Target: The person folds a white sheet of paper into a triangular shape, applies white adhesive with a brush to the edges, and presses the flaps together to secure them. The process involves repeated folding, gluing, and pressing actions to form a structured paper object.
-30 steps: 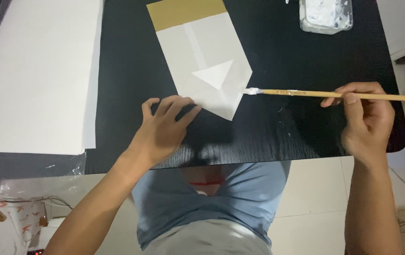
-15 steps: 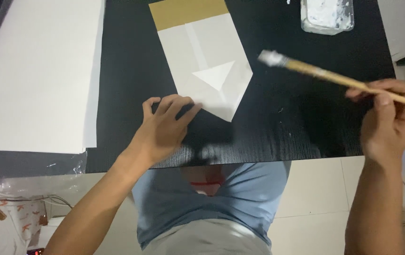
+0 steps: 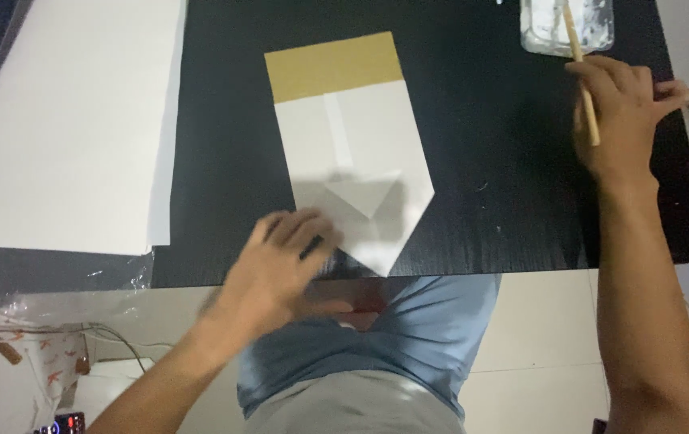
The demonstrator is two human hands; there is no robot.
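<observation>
Black table (image 3: 505, 161) is filling most of the view, its near edge running just above the person's lap. Big white sheet stack (image 3: 63, 120) is lying at far left, overlapping the table's left side, with a crinkled clear plastic wrap (image 3: 55, 277) sitting under its near edge. Folded paper piece (image 3: 348, 153) is lying at table centre: brown band across the far end, white body, near end folded to a point, a small triangular flap showing in the middle. It is sitting flat, its point reaching the table's near edge.

Left hand (image 3: 284, 269) is resting palm down at the near left corner of the folded paper, fingers loosely together and pressing on the paper edge; slightly blurred, so exact finger contact is hard to tell. Right hand (image 3: 622, 120) is sitting at far right of the table, well apart from the paper, fingers closed in a pinch around a thin wooden brush (image 3: 582, 76). Brush is pointing away, its far end dipping into a clear tray of white glue (image 3: 565, 24) at the far right table edge; bristles are hidden in the white. Person's blue shirt (image 3: 377, 337) is showing near, below the table edge.
</observation>
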